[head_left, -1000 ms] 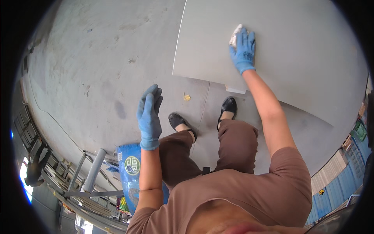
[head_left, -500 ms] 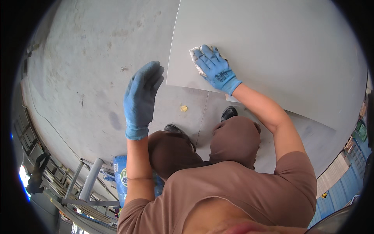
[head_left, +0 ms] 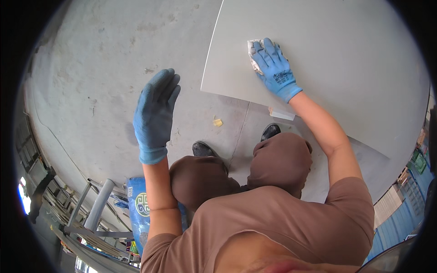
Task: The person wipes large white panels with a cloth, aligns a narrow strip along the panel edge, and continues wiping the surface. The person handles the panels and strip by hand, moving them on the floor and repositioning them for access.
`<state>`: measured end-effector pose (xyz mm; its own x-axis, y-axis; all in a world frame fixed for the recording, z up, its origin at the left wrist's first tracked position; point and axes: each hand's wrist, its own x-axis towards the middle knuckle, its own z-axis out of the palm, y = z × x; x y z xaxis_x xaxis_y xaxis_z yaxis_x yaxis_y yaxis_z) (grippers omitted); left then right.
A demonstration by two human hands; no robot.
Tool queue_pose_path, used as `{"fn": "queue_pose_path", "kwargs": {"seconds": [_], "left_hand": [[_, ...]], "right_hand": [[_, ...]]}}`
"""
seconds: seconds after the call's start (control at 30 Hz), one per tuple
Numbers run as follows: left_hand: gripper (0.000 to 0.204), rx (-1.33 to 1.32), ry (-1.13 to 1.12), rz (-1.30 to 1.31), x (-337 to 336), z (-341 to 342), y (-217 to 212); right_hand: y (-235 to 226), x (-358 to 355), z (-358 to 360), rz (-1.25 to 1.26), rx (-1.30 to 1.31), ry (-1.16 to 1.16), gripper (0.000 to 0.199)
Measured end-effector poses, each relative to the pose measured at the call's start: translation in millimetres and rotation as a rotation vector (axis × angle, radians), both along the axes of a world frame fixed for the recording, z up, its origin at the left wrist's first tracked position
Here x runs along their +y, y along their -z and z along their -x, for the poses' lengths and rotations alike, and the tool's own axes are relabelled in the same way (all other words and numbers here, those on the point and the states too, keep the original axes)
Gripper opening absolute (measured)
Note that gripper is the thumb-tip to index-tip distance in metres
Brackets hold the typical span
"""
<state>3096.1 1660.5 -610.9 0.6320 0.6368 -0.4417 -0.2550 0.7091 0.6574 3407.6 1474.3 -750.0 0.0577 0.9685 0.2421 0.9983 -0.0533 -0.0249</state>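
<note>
A large flat grey-white panel (head_left: 337, 63) fills the upper right of the view, raised above the floor. My right hand (head_left: 275, 68), in a blue glove, presses a crumpled white cloth (head_left: 251, 55) against the panel's surface near its left part. The fingers lie over the cloth and hide most of it. To the left of the panel, my left hand (head_left: 157, 116), gloved in blue as well, hangs in the air over the floor. Its fingers are stretched out side by side, slightly curved, and it holds nothing.
Grey concrete floor (head_left: 86, 91) spreads to the left. A yellow scrap (head_left: 217, 122) lies between the panel and my shoes. By my left arm are a blue printed bag (head_left: 139, 204) and a metal frame (head_left: 101, 204). Blue slatted material (head_left: 396, 223) stands at lower right.
My right hand has slid the cloth over the panel, away from its left edge and slightly farther from me. My left hand has shifted a little to the left in the view.
</note>
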Motion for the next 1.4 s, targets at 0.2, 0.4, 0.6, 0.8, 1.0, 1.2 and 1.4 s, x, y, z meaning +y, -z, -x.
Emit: {"fn": "queue_pose_path", "kwargs": {"seconds": [0.2,0.4,0.6,0.8,1.0,1.2,1.4], "left_hand": [[0.055,-0.032,0.005,0.106,3,-13,7],[0.055,-0.084,0.127,0.045,2,-34,10],[0.055,-0.069,0.012,0.178,11,-3,25],[0.055,-0.072,0.055,0.027,17,-35,13],[0.054,-0.011,0.109,0.04,4,-51,23],[0.054,0.083,-0.128,0.251,12,11,51],[0.055,0.101,-0.109,0.161,24,5,53]], "right_hand": [[8,72,4,0.027,-0.007,0.003,0.065],[10,76,-14,-0.033,0.058,-0.078,0.068],[-2,0,-56,0.099,0.006,-0.095,0.065],[27,100,-8,0.067,-0.109,0.008,0.069],[15,91,-7,-0.059,-0.051,-0.041,0.072],[-4,-41,-59,0.072,0.018,-0.035,0.075],[25,69,-40,-0.05,0.089,0.053,0.069]]}}
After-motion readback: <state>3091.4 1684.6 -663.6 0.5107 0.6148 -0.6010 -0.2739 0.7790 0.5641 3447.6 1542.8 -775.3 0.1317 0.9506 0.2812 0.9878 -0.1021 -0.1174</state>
